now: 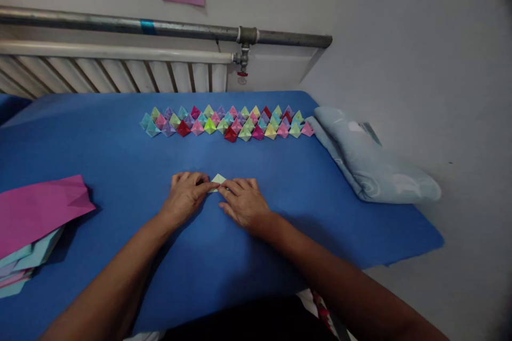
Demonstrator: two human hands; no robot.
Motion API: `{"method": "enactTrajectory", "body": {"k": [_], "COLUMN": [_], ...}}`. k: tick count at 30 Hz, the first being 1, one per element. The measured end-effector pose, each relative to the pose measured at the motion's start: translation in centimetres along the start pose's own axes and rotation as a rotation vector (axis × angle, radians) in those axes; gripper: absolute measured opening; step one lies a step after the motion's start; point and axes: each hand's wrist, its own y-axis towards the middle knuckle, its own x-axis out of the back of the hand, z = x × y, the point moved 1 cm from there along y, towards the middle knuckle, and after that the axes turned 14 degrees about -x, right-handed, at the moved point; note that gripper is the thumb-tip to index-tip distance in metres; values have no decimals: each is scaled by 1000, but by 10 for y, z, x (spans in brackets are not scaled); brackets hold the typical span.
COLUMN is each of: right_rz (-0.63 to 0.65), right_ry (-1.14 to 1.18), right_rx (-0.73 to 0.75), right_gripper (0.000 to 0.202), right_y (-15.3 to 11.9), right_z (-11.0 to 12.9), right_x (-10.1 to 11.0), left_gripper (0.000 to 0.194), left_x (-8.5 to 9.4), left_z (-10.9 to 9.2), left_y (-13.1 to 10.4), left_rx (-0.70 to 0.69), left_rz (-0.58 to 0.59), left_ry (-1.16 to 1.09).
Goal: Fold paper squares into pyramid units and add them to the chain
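Observation:
A small pale-green folded paper, diamond-shaped at its visible top, lies flat on the blue bed cover. At its left side, my left hand holds it down, one finger stretched across it and the others curled. From the right, my right hand presses the paper's edge with its fingertips, its thumb lower and apart. Both hands meet over the paper and hide its lower part. Beyond them stand rows of small folded paper pieces in pink, red, green, yellow, blue and purple.
On the left lies a stack of coloured paper, magenta on top. A folded light-blue blanket rests at the right edge, touching the row's end. Behind the bed are a white radiator, a metal pipe and a red-handled valve.

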Motion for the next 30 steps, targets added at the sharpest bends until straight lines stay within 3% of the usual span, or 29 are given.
{"method": "enactTrajectory", "body": {"k": [9,13,18,24,30], "right_rz": [22,30,50,77,43], "right_ry": [21,20,37,44,120], "right_rx": [7,1,7,-34,-119], "right_gripper": [34,33,32,35,29], "right_y": [1,2,4,-2,-10], "right_z": [-2,-1,-6,-15,-32], "right_x": [1,1,5,10,16], "left_gripper": [29,27,26,32,21], "left_x": [9,18,10,8,7], "left_z": [21,14,-4,-2,6], "left_y": [-14,6,32,20,20], "left_rx": [-2,-60,-116,-118,-159], "left_rz": [28,-9,114,84,125], "left_ry": [29,-15,-202,-221,-278]}}
